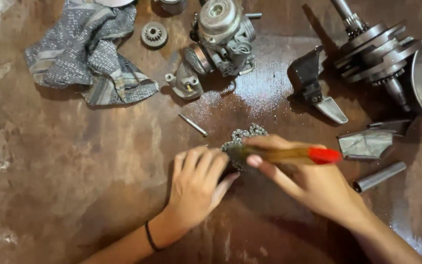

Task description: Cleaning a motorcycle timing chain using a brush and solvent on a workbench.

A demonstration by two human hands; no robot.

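Centre frame: your left hand [196, 183] presses flat, fingers spread, pinning the small grey metal chain [244, 135] to the wet brown surface [74, 161], while your right hand [308, 183] grips the red-handled brush [289, 155], bristles on the links.

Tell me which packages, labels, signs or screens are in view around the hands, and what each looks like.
None show. The wet brown table holds only bare metal parts, a grey patterned rag, a chain under the left hand, and a red-ended brush in the right hand.
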